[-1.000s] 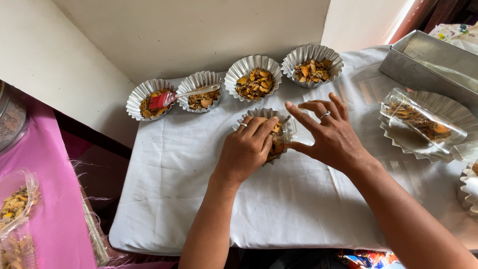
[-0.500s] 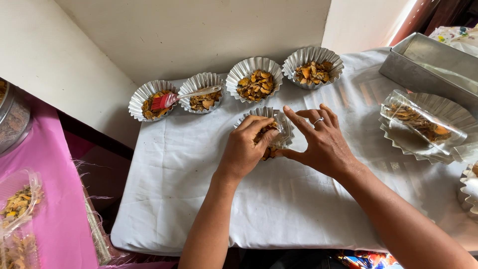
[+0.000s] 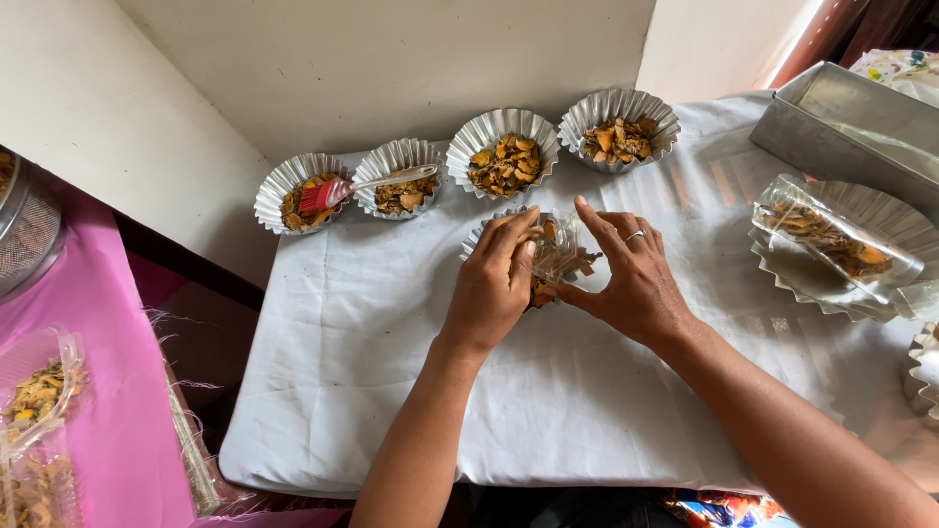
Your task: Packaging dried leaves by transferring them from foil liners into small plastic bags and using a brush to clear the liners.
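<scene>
I see a table under a white cloth (image 3: 548, 411), and I place everything else against the fluted foil cup (image 3: 489, 233) at its middle, the one both hands are working. Far to the right of that cup, at the table's back corner, stands a rectangular metal tray (image 3: 831, 127). Nearer, still to the right, a large fluted foil dish (image 3: 880, 210) carries a clear plastic bag (image 3: 831, 240) of golden-brown chips. To the left of the cup, off the table, a pink cloth (image 3: 108, 391) holds more clear bags of chips.

Behind the cup runs a row of four small foil cups of chips: the far-right cup (image 3: 618, 127), the second cup (image 3: 503, 156), the third cup (image 3: 399, 181) and the far-left cup (image 3: 298, 191). A red-bristled pastry brush (image 3: 357, 188) lies across the last two.

My left hand (image 3: 494, 288) covers the cup's left side, fingers pressed together and curled over its rim, tips on the contents. My right hand (image 3: 636, 279) is at its right side, fingers slightly spread, thumb and forefinger pinching a small clear wrapper (image 3: 559, 249) with chips that sits in the cup. A ring (image 3: 636, 235) shows on that hand.
</scene>
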